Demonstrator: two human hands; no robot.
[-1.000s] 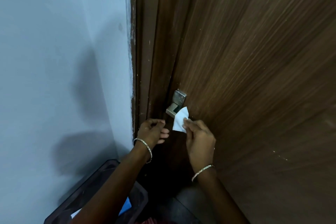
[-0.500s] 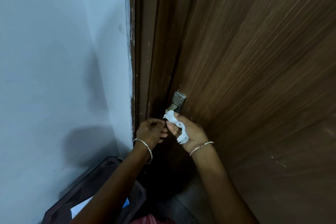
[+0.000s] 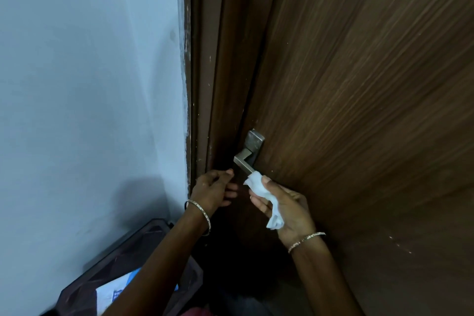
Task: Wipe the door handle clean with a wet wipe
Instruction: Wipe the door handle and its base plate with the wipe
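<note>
Right hand [image 3: 284, 206] grips a crumpled white wet wipe [image 3: 264, 197], palm turned up, thumb pinning the wipe's top end against the fingers. Wipe drapes down across the palm, loose lower end hanging near the wrist. Top of the wipe touches the free end of the metal door handle [image 3: 246, 159], right at the lever's lower tip; rest of the lever above it is bare. Handle is a squared, brushed-metal lever on a square plate, mounted on the brown wood-grain door [image 3: 359, 84] near its left edge, beside the dark door frame [image 3: 205, 84].

Left hand [image 3: 214, 191] sits just left of the handle, fingers loosely curled, holding nothing visible. Fingertips lie close to the frame edge and near the lever; cannot tell whether they touch either. Gap between the two hands is small, hands apart.

Thin metal bangles on both wrists: left bangle [image 3: 201, 213], right bangle [image 3: 306, 238].

Pale blue wall [image 3: 89, 84] fills the left side. Dark bin [image 3: 123, 264] below the left forearm, with white and blue packaging [image 3: 115, 290] inside.
</note>
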